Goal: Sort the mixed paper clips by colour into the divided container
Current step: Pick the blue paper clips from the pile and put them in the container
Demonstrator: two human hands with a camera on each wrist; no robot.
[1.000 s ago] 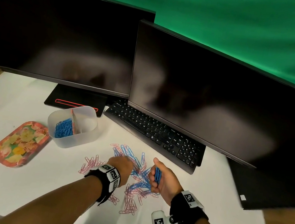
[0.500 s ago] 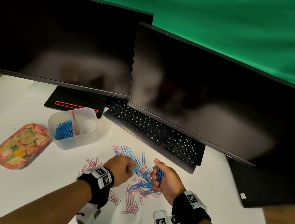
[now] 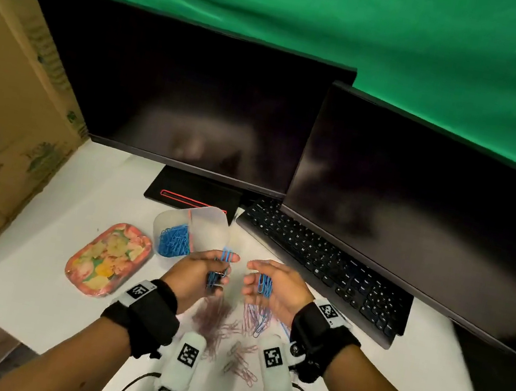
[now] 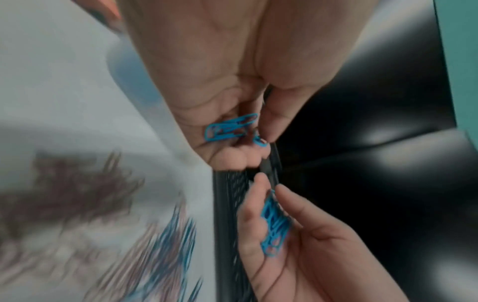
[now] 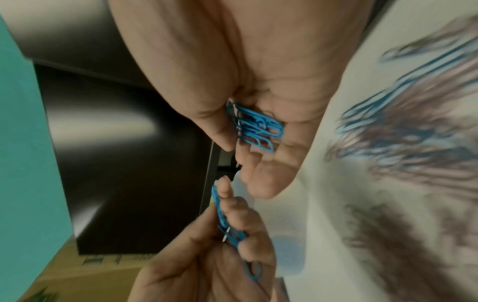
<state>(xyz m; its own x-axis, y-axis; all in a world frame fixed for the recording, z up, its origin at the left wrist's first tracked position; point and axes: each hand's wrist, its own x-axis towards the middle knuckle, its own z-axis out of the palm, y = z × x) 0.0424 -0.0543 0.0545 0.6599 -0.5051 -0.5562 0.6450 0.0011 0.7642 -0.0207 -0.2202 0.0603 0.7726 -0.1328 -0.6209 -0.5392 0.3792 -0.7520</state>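
My left hand (image 3: 227,267) is raised beside the clear divided container (image 3: 211,221) and grips a small bunch of blue paper clips (image 3: 221,269), also shown in the left wrist view (image 4: 230,128). My right hand (image 3: 251,279) faces it, palm cupped. Its thumb holds more blue clips (image 5: 256,126) against the fingers. The container's left compartment holds a heap of blue clips (image 3: 174,239); the right one looks empty. Below both hands, loose pink and blue clips (image 3: 227,327) lie scattered on the white table (image 3: 31,277).
A floral tray (image 3: 109,259) lies left of the container. A black keyboard (image 3: 323,267) and two dark monitors (image 3: 196,106) stand behind. A cardboard box (image 3: 0,118) walls the left side. A flat black object (image 3: 507,390) lies at the right.
Both hands rose off the pile and turned to face each other. The left hand, earlier down among the clips, now holds blue ones near the container. The head view shifted.
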